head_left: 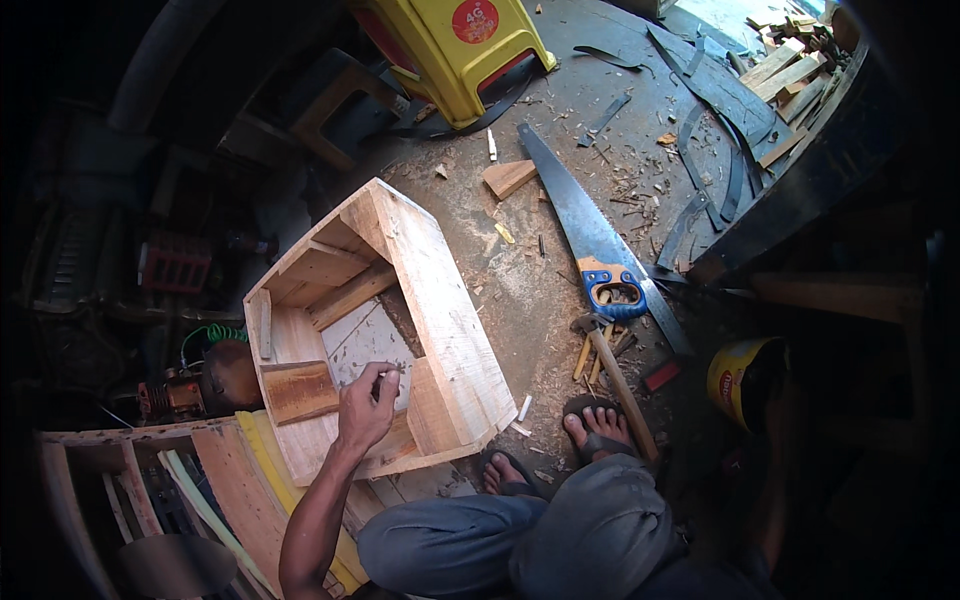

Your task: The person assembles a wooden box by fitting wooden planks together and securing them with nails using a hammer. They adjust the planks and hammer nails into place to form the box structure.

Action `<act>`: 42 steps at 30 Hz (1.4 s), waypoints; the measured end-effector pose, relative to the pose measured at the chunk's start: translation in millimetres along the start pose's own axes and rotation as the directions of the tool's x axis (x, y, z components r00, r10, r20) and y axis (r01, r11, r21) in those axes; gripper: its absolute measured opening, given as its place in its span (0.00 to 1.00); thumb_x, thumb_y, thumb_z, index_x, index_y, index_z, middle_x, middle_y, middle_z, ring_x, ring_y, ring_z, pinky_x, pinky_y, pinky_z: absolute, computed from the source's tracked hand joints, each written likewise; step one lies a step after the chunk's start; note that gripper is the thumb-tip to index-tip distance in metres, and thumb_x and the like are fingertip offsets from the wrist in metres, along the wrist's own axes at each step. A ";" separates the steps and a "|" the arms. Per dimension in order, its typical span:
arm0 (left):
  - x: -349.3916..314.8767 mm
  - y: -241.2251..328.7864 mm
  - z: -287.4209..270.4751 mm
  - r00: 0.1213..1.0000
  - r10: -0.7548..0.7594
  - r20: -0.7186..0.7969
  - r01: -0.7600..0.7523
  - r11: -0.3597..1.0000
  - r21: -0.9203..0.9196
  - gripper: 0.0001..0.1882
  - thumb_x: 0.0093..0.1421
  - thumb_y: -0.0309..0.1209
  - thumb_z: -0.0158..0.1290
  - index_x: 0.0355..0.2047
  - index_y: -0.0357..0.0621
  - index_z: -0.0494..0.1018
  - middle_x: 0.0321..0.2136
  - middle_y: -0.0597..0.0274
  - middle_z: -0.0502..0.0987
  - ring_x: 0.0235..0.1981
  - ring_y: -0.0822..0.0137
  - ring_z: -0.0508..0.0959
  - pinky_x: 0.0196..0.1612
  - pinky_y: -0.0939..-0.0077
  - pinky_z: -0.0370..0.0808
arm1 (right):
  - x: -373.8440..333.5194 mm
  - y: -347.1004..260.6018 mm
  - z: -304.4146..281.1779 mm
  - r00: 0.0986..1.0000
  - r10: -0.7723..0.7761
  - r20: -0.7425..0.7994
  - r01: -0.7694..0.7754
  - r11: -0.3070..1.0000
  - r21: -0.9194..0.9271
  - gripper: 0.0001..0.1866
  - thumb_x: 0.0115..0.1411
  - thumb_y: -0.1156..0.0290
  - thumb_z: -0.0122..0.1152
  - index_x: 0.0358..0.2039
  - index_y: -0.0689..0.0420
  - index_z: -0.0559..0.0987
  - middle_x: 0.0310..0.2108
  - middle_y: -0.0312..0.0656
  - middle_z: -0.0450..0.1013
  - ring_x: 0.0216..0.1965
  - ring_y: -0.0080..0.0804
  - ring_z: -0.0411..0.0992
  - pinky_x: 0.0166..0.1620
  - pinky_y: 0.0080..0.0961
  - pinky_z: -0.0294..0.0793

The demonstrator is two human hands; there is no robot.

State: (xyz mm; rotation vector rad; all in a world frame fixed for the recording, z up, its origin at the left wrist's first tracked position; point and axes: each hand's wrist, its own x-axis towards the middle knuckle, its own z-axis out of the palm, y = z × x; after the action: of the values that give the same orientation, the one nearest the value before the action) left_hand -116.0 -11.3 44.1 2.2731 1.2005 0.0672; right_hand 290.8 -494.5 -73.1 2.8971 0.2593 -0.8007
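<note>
An open wooden box frame [450,300] of pale boards stands before me on the left, with slats and corner blocks inside. My left hand [370,405] is over its near inner side, beside a short brown board [299,391]. Its fingers are curled together, and whatever they pinch is too small to make out. On the right, my right arm reaches down to a yellow bucket [733,385] with a dark inside. My right hand [777,408] is at the bucket's far right rim, its fingers lost in shadow.
A handsaw [585,215] and a hammer [625,395] lie on the floor near my feet. Beyond stands a yellow plastic stool [460,55]. Black strips [690,140], wood offcuts [790,75] and shavings litter the far right. A slatted wooden piece [215,470] is at left.
</note>
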 end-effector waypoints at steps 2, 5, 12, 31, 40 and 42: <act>44.9 11.6 -3.8 0.980 0.150 -0.132 -0.136 0.984 0.112 0.14 0.70 0.36 0.51 0.48 0.39 0.76 0.37 0.46 0.81 0.40 0.56 0.82 0.42 0.64 0.77 | 7.7 -16.5 -2.4 0.997 -0.071 0.007 0.071 0.997 -0.016 0.24 0.70 0.67 0.48 0.63 0.62 0.71 0.61 0.56 0.70 0.61 0.53 0.70 0.63 0.45 0.69; 125.3 17.3 0.8 0.894 0.361 -0.264 -0.325 0.930 0.171 0.22 0.70 0.38 0.50 0.56 0.34 0.72 0.55 0.39 0.74 0.58 0.45 0.75 0.61 0.58 0.69 | 8.0 -40.1 4.1 0.989 -0.140 -0.044 0.140 0.990 -0.012 0.23 0.70 0.67 0.49 0.62 0.62 0.71 0.60 0.56 0.71 0.60 0.53 0.71 0.62 0.45 0.70; 162.8 25.9 18.6 0.907 0.381 -0.179 -0.295 0.879 0.375 0.23 0.68 0.43 0.51 0.50 0.35 0.78 0.56 0.37 0.75 0.61 0.46 0.74 0.66 0.55 0.62 | 26.8 -77.5 27.4 0.962 -0.268 -0.059 0.269 0.963 0.015 0.22 0.69 0.67 0.50 0.60 0.62 0.72 0.58 0.56 0.72 0.58 0.53 0.72 0.60 0.45 0.71; -46.5 -1.0 40.2 0.935 -0.279 0.218 0.345 0.856 -0.385 0.53 0.59 0.60 0.61 0.66 0.28 0.53 0.54 0.36 0.71 0.53 0.50 0.77 0.52 0.60 0.78 | 32.2 -66.6 34.5 0.946 -0.325 -0.017 0.324 0.945 -0.039 0.18 0.67 0.67 0.53 0.53 0.62 0.76 0.51 0.56 0.75 0.52 0.54 0.75 0.55 0.46 0.74; -15.1 22.3 59.2 0.873 -0.294 0.389 0.487 0.502 -0.715 0.46 0.54 0.44 0.71 0.63 0.29 0.61 0.52 0.46 0.76 0.52 0.57 0.79 0.55 0.65 0.80 | 34.2 -65.9 32.1 0.943 -0.330 -0.037 0.329 0.944 -0.031 0.16 0.67 0.67 0.54 0.50 0.61 0.78 0.47 0.56 0.77 0.50 0.54 0.76 0.53 0.47 0.75; -0.2 34.5 61.9 0.877 -0.293 0.380 0.477 0.448 -0.756 0.43 0.56 0.42 0.70 0.62 0.29 0.62 0.52 0.47 0.77 0.51 0.58 0.79 0.54 0.64 0.80 | 33.8 -64.3 31.6 0.947 -0.319 -0.043 0.318 0.947 -0.036 0.16 0.66 0.67 0.54 0.50 0.61 0.78 0.47 0.56 0.77 0.49 0.55 0.77 0.52 0.47 0.76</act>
State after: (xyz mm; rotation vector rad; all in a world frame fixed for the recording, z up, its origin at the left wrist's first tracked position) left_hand -72.2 -54.8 9.4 1.0833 1.1916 0.1940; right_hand 290.9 -432.5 -122.2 2.8888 0.7540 -0.7614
